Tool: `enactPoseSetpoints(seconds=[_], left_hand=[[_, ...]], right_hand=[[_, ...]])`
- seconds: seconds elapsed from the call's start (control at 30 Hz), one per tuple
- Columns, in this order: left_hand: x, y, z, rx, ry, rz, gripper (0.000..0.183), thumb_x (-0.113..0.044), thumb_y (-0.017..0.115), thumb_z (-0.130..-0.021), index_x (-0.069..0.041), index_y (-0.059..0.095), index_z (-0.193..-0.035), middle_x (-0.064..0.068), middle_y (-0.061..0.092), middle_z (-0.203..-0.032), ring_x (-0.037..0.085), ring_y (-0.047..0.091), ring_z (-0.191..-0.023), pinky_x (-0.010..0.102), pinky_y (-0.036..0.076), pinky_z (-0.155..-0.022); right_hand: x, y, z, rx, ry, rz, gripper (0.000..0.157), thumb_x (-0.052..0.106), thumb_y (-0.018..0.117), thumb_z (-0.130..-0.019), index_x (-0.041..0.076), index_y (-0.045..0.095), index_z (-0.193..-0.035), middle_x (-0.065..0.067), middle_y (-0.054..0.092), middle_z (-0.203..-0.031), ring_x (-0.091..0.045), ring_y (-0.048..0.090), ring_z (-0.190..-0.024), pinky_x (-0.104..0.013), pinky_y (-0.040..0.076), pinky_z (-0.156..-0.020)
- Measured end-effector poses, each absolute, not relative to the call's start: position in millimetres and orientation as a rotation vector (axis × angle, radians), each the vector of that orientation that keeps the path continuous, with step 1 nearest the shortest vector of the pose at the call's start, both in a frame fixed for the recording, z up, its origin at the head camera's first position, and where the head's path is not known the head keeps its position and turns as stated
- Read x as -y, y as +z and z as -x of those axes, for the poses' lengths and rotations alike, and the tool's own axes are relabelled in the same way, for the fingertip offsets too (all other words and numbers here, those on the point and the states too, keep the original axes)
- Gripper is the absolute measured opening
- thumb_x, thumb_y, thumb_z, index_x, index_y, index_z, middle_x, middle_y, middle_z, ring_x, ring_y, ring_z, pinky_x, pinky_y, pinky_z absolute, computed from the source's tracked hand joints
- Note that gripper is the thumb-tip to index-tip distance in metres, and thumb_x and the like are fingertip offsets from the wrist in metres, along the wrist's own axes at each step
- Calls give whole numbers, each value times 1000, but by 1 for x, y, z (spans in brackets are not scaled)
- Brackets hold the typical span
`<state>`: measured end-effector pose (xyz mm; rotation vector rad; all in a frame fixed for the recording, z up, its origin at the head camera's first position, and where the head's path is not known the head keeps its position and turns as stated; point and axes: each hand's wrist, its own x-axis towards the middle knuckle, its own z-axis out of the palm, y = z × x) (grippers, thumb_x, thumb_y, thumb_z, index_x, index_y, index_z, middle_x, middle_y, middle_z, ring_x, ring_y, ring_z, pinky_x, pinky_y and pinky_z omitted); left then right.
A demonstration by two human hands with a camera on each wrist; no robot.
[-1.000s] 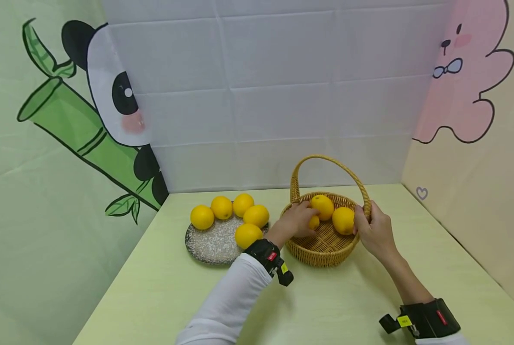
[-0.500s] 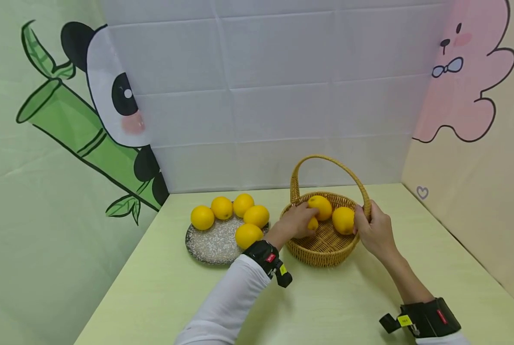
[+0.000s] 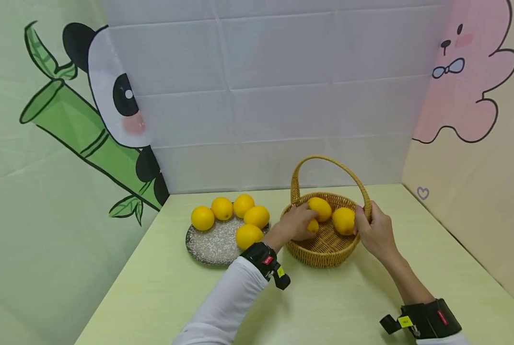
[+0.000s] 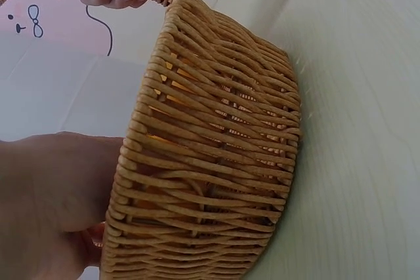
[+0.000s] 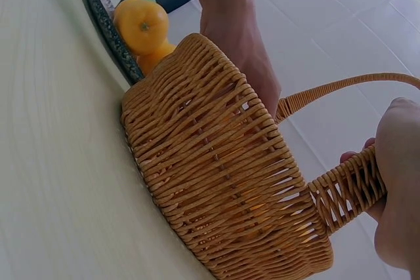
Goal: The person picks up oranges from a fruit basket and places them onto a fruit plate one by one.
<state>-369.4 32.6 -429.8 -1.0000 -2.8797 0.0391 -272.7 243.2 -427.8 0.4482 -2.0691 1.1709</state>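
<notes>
A woven wicker basket with a tall arched handle stands on the table. My right hand grips the base of the handle on the right side; in the right wrist view the fingers wrap round it. Inside the basket, my left hand has its fingers curled over an orange, mostly hidden by the hand. Two more oranges lie in the basket, a back orange and a right-hand orange. From the left wrist view, the basket wall covers the left fingertips.
Left of the basket sits a speckled grey plate with several oranges along its rim, the nearest orange close to my left wrist. A pale table lies beneath, with printed cloth walls behind and at both sides.
The back orange in the basket has shifted slightly left and settled beside my left hand. My left wrist has drifted slightly left and down; my right hand keeps its place.
</notes>
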Motion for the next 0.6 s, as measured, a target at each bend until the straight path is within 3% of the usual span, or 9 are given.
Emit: enactPoseSetpoints(seconds=[0.6], left_hand=[[-17, -425, 359, 2769, -121, 1067, 46, -41, 74, -93, -25, 67, -135, 2, 57, -133, 19, 53, -112, 35, 49, -95]], right_hand=[[-242, -428, 271, 2059, 1162, -450, 23, 2, 51, -105, -2, 53, -83, -17, 59, -57, -10, 48, -43, -19, 36, -33]])
